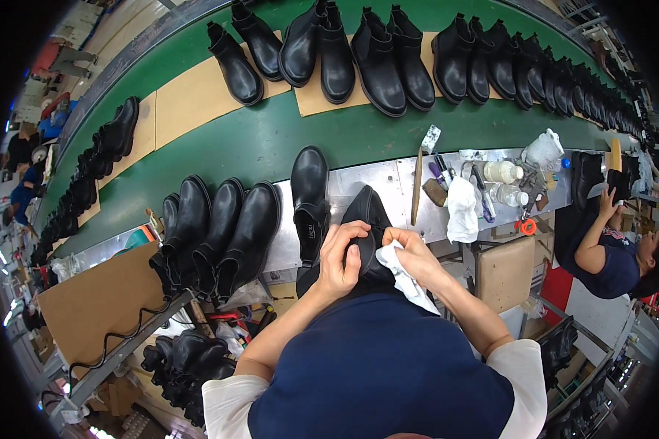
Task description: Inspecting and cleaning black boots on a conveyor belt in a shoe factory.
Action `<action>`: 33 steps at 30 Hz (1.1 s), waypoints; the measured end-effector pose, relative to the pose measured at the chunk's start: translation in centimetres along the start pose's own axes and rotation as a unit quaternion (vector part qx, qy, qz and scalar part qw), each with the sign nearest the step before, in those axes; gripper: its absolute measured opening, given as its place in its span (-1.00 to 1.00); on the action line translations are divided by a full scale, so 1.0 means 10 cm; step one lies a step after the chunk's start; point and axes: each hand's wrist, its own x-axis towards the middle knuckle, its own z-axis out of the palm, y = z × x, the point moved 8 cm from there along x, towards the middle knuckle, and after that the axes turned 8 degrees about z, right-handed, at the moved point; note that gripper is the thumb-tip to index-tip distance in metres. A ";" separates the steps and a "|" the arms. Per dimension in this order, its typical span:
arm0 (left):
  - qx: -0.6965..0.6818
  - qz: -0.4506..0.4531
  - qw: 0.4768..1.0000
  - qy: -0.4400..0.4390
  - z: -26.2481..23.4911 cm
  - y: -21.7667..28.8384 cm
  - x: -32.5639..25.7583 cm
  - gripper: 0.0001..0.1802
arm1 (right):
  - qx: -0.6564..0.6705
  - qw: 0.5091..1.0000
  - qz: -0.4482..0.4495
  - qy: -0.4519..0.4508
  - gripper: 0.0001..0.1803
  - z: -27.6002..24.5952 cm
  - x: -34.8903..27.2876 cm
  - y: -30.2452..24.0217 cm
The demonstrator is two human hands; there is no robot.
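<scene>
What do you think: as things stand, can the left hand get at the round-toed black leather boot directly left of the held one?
Probably yes: the round-toed boot is right beside the left hand, with nothing visible between. However, its grip seems occupied with the held black boot.

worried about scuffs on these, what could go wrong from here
Grit on the white cloth in the right hand might scratch the boot that the left hand touches. The boot beside it sits close enough to be bumped. The boots on the left, near the bench's edge, could be knocked off.
</scene>
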 end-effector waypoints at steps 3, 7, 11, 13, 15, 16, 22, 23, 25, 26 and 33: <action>0.002 -0.001 1.000 -0.002 0.00 0.00 0.01 -0.76 | -0.081 0.996 -0.036 -0.015 -0.84 0.02 -0.02 -0.02; -0.002 0.004 1.000 0.003 0.01 0.01 0.02 -0.77 | -0.037 0.999 -0.020 -0.001 -0.85 0.01 0.01 -0.02; -0.004 -0.002 1.000 -0.007 0.05 0.02 0.04 -0.77 | 0.024 0.999 -0.010 0.036 -0.85 -0.14 0.10 0.06; 0.003 0.000 1.000 -0.017 0.08 0.03 0.06 -0.70 | 0.035 0.998 -0.010 0.049 -0.85 -0.23 0.14 0.08; -0.002 0.000 1.000 -0.010 0.08 0.05 0.05 -0.73 | 0.032 0.995 0.009 0.093 -0.90 -0.41 0.14 0.11; -0.003 -0.002 1.000 0.000 0.07 0.05 0.05 -0.75 | -0.001 0.989 -0.020 0.145 -0.95 -0.64 0.11 0.11; -0.012 -0.003 1.000 0.001 0.09 0.03 0.03 -0.74 | -0.446 0.743 -0.067 0.495 -0.80 -1.73 -0.47 -0.12; -0.018 0.005 1.000 -0.006 0.13 0.05 0.05 -0.74 | -0.455 0.754 -0.020 0.473 -0.75 -1.84 -0.40 0.01; -0.004 0.006 1.000 -0.022 0.20 0.09 0.10 -0.74 | -0.475 0.761 0.029 0.441 -0.65 -2.00 -0.24 0.16; 0.001 -0.001 1.000 -0.031 0.22 0.11 0.11 -0.74 | -0.455 0.767 0.021 0.451 -0.64 -2.05 -0.25 0.18; 0.001 0.012 0.999 -0.036 0.25 0.15 0.09 -0.71 | -0.422 0.726 -0.150 0.522 -0.71 -1.90 -0.40 -0.34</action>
